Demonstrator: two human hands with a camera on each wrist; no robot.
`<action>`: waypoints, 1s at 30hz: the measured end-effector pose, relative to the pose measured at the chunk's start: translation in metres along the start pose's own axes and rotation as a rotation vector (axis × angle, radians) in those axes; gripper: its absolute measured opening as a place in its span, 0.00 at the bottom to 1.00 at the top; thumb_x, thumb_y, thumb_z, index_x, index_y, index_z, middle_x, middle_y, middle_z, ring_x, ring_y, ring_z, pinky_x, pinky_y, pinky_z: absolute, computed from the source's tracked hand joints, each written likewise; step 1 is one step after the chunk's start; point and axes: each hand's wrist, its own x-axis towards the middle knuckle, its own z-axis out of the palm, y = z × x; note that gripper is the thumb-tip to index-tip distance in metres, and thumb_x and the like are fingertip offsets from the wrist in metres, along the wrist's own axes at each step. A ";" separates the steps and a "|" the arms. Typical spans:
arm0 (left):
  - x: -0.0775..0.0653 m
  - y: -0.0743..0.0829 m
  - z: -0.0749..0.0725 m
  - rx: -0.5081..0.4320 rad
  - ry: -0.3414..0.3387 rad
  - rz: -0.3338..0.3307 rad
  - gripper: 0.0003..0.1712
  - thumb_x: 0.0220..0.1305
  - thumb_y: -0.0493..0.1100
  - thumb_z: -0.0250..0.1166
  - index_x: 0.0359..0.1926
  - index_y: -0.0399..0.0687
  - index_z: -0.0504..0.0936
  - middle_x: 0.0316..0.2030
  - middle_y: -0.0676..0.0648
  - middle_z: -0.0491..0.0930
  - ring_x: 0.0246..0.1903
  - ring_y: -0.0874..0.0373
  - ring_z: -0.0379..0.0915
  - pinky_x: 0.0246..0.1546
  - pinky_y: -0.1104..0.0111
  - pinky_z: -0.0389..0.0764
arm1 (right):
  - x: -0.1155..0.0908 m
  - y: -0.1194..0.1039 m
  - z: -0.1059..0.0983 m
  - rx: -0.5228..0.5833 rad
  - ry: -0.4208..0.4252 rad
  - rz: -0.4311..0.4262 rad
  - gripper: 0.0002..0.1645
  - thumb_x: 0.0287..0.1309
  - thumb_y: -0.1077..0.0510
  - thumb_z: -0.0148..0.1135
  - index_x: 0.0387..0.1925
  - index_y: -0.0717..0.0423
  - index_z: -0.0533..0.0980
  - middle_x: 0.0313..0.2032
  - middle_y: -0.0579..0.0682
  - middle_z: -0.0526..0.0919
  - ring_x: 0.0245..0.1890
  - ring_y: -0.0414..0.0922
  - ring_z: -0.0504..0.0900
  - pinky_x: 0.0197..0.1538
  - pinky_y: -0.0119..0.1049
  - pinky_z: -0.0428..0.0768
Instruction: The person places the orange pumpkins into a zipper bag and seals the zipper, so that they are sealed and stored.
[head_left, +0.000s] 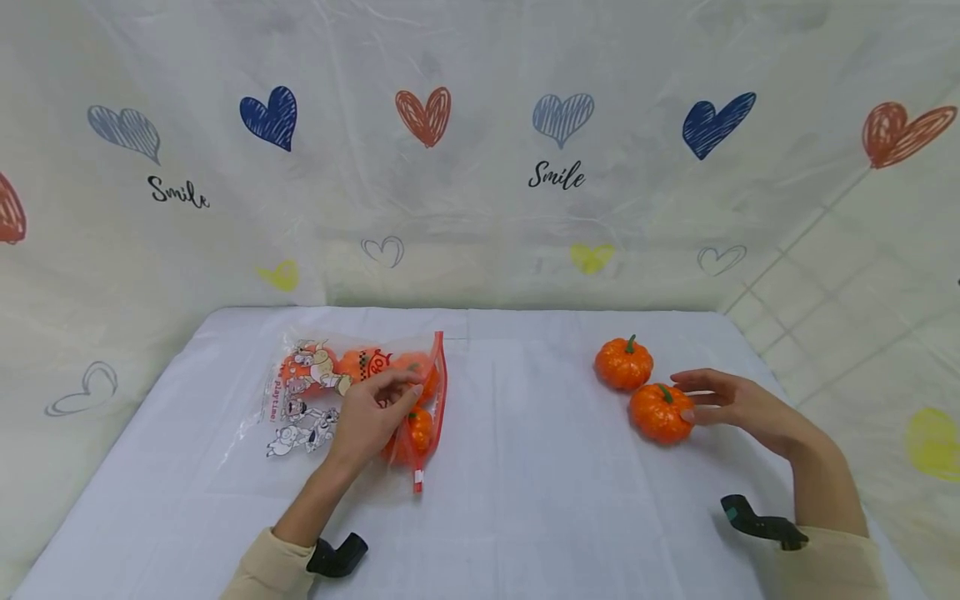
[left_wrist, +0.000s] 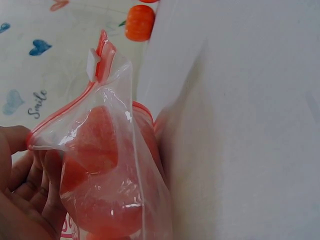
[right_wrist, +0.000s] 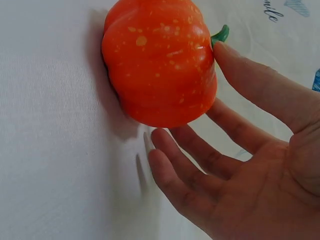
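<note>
Two orange pumpkins rest just beside each other on the white-covered counter (head_left: 525, 500), a far pumpkin (head_left: 624, 364) and a near pumpkin (head_left: 662, 414), each with one green stem; the right hand (head_left: 723, 400) reaches round the near one, its grip wide, thumb by the stem; one clear bag (head_left: 300, 417) lies well apart, several bagged pumpkins (head_left: 420, 429) inside, too overlapped to count; the left hand (head_left: 375, 417) has a narrow grip, pinching the bag's one red-zipped edge; one white slider (head_left: 418, 477) sits on that zip.

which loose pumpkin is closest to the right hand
The front loose pumpkin, with the right hand at its right side; the back pumpkin sits left and farther away.
</note>
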 end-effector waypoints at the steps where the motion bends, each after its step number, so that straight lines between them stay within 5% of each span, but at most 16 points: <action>1: 0.000 0.000 0.000 0.000 -0.001 0.002 0.10 0.68 0.45 0.71 0.49 0.53 0.90 0.35 0.47 0.84 0.35 0.55 0.76 0.34 0.77 0.78 | -0.001 0.001 -0.001 0.004 -0.009 0.002 0.38 0.67 0.47 0.66 0.74 0.51 0.67 0.73 0.60 0.71 0.62 0.37 0.78 0.60 0.52 0.80; 7: 0.001 0.001 0.000 -0.001 -0.005 0.006 0.10 0.69 0.46 0.71 0.49 0.53 0.90 0.35 0.47 0.84 0.35 0.55 0.76 0.33 0.77 0.78 | -0.001 0.003 0.000 0.026 -0.049 -0.038 0.42 0.64 0.49 0.69 0.76 0.48 0.65 0.75 0.63 0.67 0.68 0.52 0.74 0.58 0.48 0.82; 14: 0.002 0.002 0.001 0.009 -0.003 0.015 0.10 0.69 0.46 0.71 0.49 0.54 0.90 0.35 0.47 0.84 0.35 0.55 0.75 0.33 0.76 0.77 | 0.001 0.003 0.004 0.033 -0.053 -0.118 0.40 0.62 0.53 0.70 0.74 0.46 0.68 0.72 0.57 0.71 0.58 0.20 0.73 0.59 0.48 0.77; 25: 0.002 0.002 0.002 -0.005 -0.013 0.001 0.10 0.69 0.47 0.71 0.49 0.54 0.90 0.34 0.47 0.83 0.33 0.56 0.74 0.29 0.76 0.76 | 0.003 0.001 0.011 0.058 -0.085 -0.131 0.39 0.62 0.52 0.70 0.72 0.48 0.69 0.73 0.58 0.70 0.58 0.21 0.72 0.62 0.55 0.76; 30: -0.002 0.001 0.000 -0.005 -0.009 -0.024 0.09 0.69 0.48 0.71 0.48 0.55 0.90 0.33 0.47 0.81 0.33 0.56 0.73 0.28 0.75 0.74 | 0.007 -0.003 0.018 0.055 -0.123 -0.129 0.39 0.61 0.52 0.70 0.72 0.45 0.68 0.74 0.57 0.69 0.59 0.18 0.69 0.66 0.69 0.71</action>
